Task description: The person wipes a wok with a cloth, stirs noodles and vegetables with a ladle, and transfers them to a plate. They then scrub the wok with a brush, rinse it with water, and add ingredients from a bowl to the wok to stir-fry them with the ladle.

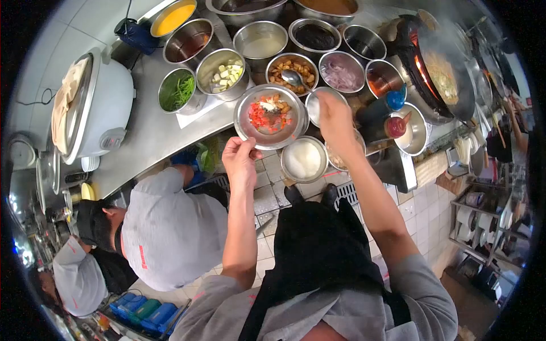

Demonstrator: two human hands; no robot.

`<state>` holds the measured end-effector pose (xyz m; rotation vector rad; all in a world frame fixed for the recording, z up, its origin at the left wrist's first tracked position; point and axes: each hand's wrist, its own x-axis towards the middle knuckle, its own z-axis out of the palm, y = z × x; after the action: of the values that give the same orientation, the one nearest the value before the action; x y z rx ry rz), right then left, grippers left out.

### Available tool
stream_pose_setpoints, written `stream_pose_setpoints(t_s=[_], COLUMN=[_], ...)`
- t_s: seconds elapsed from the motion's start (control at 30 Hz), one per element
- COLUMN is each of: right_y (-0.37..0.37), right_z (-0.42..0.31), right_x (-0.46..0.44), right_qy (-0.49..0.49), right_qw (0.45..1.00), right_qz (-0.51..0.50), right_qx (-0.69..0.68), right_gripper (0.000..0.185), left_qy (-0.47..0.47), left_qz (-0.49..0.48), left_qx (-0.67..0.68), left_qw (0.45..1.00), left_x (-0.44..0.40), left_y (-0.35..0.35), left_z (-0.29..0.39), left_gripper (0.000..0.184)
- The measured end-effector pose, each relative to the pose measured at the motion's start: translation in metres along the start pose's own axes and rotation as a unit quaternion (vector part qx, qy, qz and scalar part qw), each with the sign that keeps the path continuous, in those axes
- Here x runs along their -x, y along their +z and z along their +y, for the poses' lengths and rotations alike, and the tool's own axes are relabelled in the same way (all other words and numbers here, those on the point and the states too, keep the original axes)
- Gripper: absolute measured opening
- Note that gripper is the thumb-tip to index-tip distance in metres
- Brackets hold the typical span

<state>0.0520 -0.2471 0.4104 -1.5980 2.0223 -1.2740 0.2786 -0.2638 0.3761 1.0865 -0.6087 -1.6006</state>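
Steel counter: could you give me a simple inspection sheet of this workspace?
Surface: steel counter, crowded with metal bowls.
Things in hand: metal plate holding chopped red, white and brown food.
Clutter: spoon resting in diced brown food.
Grippers: none; bare hands; left hand pinches the plate's rim, right hand over a small bowl, grip unclear.
Cables: thin black cord by the dark blue device.
Surroundings: flames beside the steaming wok; two co-workers at left.

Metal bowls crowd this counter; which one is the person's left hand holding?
The left hand holds the rim of the shallow metal bowl, set apart by its chopped red pieces; no other bowl shows these.
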Motion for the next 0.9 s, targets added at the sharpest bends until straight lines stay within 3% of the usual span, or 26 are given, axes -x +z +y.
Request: stream_pose_setpoints(t_s=[0.1,0.13,0.23,0.27,0.33,0.43,0.53,0.67,0.9], right_y=[0.011,0.012,-0.016,-0.027,-0.042,-0.068,-0.118,-0.194,-0.308], right_z=[-0.002,-0.001,-0.015,-0.021,-0.021,-0.010,0.006,0.030,0.064], right_x=[-0.018,-0.017,0.016,0.034,0.077,0.135,0.199,0.293,0.498], right_qy=[-0.017,-0.072,-0.003,0.083,0.242,0.272,0.316,0.337,0.375], right_qw=[0.994,0.992,0.999,0.994,0.929,0.878,0.838,0.779,0.700], right_qz=[-0.013,0.049,0.027,-0.007,-0.078,-0.054,0.019,0.136,0.417], right_qx=[0.110,0.086,-0.017,-0.077,-0.269,-0.391,-0.444,-0.511,-0.443], right_gripper=[0.025,0.025,0.022,0.020,0.026,0.027,0.022,0.013,0.011], left_qy=[0.017,0.014,0.023,0.014,0.010,-0.014,-0.055,-0.180,-0.334], left_qz=[-0.003,-0.001,-0.011,-0.037,-0.052,-0.129,-0.249,-0.358,-0.522], left_qx=[0.007,-0.011,-0.027,-0.057,-0.127,-0.154,-0.178,-0.195,-0.243], left_qw=[1.000,1.000,0.999,0.998,0.991,0.980,0.950,0.895,0.746], left_x=[0.003,0.007,0.025,0.032,0.043,0.068,0.100,0.161,0.334], left_y=[-0.009,-0.011,-0.007,-0.010,-0.001,0.027,0.054,0.100,0.179], left_z=[-0.001,0.002,0.014,0.017,0.021,0.012,-0.018,-0.085,-0.230], left_gripper=[0.013,0.012,0.010,0.011,0.011,0.010,0.015,0.017,0.010])
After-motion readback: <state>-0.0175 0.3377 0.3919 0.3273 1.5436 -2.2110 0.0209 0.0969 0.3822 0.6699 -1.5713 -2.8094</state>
